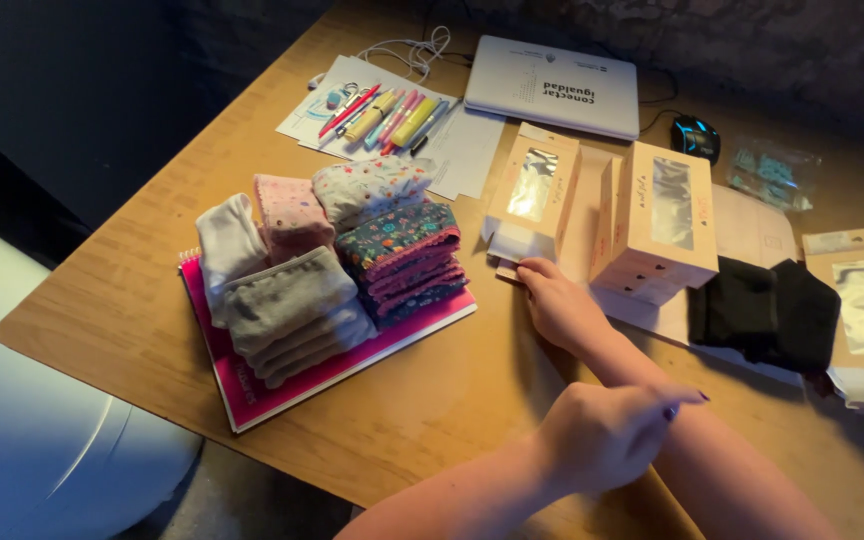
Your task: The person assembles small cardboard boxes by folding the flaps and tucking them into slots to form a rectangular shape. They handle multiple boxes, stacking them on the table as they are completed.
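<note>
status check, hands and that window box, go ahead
Right hand fingertips on the open flap of the lying window box. Left hand loosely closed, holding nothing, crossed over right forearm. Upright box stands close beside.

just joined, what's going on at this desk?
A person's right hand touches the open flap end of a windowed cardboard box lying on the wooden table. The left hand hovers empty in front. Folded socks sit stacked on a pink notebook; more boxes and black fabric lie to the right.
</note>
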